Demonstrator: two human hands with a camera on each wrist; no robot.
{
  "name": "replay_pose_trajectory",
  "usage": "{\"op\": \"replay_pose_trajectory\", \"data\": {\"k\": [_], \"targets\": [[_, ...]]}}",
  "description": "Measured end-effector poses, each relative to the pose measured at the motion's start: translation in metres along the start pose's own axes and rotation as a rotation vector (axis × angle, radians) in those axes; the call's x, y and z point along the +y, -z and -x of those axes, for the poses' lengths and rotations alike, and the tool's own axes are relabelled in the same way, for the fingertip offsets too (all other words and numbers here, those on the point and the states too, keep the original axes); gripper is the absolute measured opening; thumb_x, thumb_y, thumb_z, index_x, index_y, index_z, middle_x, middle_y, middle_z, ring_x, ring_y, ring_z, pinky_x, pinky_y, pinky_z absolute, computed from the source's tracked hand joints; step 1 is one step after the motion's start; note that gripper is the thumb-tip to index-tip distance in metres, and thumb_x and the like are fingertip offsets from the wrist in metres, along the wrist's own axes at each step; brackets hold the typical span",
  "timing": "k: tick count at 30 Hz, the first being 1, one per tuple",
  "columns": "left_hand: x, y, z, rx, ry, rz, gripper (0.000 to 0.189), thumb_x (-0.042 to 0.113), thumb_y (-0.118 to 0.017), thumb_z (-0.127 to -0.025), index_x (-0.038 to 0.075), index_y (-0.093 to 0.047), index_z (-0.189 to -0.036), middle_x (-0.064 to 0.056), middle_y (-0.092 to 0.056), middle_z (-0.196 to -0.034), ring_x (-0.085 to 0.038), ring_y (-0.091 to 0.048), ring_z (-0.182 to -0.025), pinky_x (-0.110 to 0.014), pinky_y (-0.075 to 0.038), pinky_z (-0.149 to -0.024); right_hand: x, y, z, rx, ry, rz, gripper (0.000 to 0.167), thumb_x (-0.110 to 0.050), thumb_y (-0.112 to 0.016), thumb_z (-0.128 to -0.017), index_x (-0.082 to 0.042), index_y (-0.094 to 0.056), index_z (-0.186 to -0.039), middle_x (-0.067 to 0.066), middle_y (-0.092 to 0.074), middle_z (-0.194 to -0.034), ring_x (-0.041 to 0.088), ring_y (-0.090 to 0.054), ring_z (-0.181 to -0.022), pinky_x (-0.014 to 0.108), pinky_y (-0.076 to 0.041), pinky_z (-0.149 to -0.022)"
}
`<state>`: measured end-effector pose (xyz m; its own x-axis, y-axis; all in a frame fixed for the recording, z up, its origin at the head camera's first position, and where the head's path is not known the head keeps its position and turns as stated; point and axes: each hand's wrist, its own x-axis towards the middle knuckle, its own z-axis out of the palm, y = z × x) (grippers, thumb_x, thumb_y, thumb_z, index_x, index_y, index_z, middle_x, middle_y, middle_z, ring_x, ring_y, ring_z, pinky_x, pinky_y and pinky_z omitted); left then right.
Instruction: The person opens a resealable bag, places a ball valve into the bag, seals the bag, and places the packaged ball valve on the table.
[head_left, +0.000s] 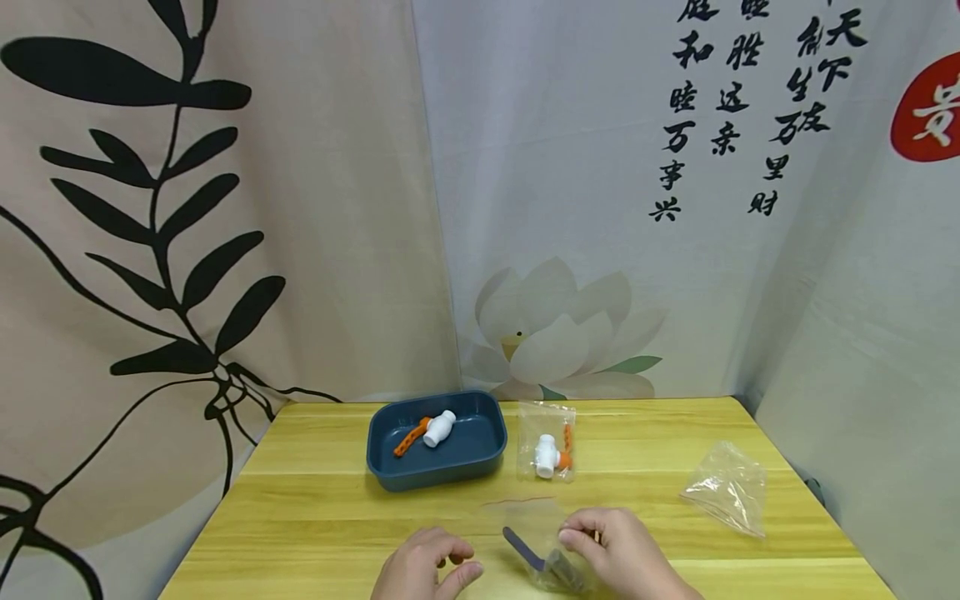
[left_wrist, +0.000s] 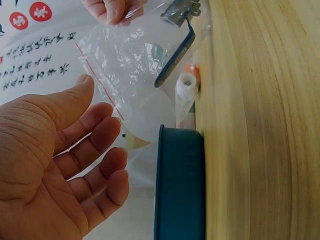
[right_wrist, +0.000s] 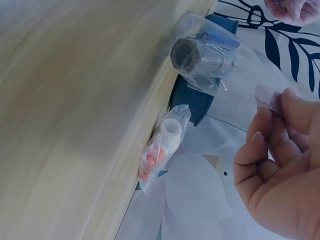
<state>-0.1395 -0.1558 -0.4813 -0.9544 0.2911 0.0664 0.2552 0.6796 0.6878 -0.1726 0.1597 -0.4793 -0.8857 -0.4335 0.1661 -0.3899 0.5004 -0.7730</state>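
A clear zip bag (head_left: pixel 531 518) with a red line along its mouth holds a metal ball valve (left_wrist: pixel 176 14) with a long blue lever handle (head_left: pixel 522 548). My right hand (head_left: pixel 624 552) pinches the bag's edge between thumb and fingers, and the valve lies at the low end of the bag. To the left of the bag is my left hand (head_left: pixel 426 567), its fingers loosely bent. In the left wrist view nothing is in that hand, and it is apart from the bag.
Behind the hands stands a dark blue tray (head_left: pixel 435 478) with a white valve (head_left: pixel 440 429) with an orange handle in it. To its right lies a similar white-and-orange valve in a clear bag (head_left: pixel 530 433). A crumpled clear bag (head_left: pixel 726 492) lies on the table's right side.
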Motion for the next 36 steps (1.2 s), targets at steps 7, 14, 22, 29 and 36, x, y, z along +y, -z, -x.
{"op": "replay_pose_trajectory", "data": {"k": [7,14,22,29,36], "targets": [[0.0,0.0,-0.001,-0.015,0.005,-0.001,0.033,0.051,-0.076,-0.097,0.02,-0.082,-0.104,0.015,-0.072,-0.094,0.001,-0.053,-0.078,-0.024,-0.047,-0.065,0.004,0.004,0.002,0.018,-0.004,0.016,0.021,-0.033,-0.068,-0.105,-0.018,-0.081,-0.098,-0.006,-0.079,-0.093,-0.006,-0.054,-0.071,0.022,-0.049,-0.063],[0.0,0.0,-0.001,-0.027,0.016,0.004,0.033,0.051,-0.075,-0.098,0.019,-0.081,-0.105,0.014,-0.073,-0.096,0.001,-0.054,-0.079,-0.024,-0.048,-0.066,0.009,0.006,0.003,0.041,-0.009,0.019,0.021,-0.033,-0.068,-0.105,-0.018,-0.081,-0.097,-0.004,-0.08,-0.095,-0.006,-0.054,-0.071,0.022,-0.049,-0.063],[0.0,-0.001,0.0,-0.025,0.015,0.0,0.034,0.052,-0.075,-0.097,0.019,-0.082,-0.104,0.016,-0.071,-0.094,0.002,-0.054,-0.078,-0.024,-0.048,-0.066,0.012,0.01,0.003,0.061,-0.012,0.029,0.02,-0.031,-0.069,-0.105,-0.017,-0.081,-0.097,-0.004,-0.078,-0.09,-0.006,-0.048,-0.064,0.022,-0.046,-0.059],[0.0,-0.001,0.0,-0.03,0.01,-0.001,0.033,0.051,-0.075,-0.097,0.019,-0.082,-0.105,0.016,-0.07,-0.093,0.002,-0.053,-0.078,-0.024,-0.048,-0.066,0.013,0.015,0.004,0.069,-0.049,0.045,0.021,-0.032,-0.069,-0.105,-0.017,-0.082,-0.099,-0.004,-0.08,-0.094,-0.005,-0.051,-0.068,0.022,-0.049,-0.063],[0.0,-0.001,-0.001,-0.037,0.012,0.006,0.03,0.046,-0.077,-0.098,0.018,-0.082,-0.105,0.016,-0.069,-0.092,0.0,-0.055,-0.078,-0.024,-0.048,-0.065,0.016,0.021,0.005,0.097,-0.072,0.092,0.02,-0.033,-0.069,-0.104,-0.018,-0.082,-0.1,-0.007,-0.081,-0.095,-0.006,-0.057,-0.073,0.022,-0.051,-0.065]]}}
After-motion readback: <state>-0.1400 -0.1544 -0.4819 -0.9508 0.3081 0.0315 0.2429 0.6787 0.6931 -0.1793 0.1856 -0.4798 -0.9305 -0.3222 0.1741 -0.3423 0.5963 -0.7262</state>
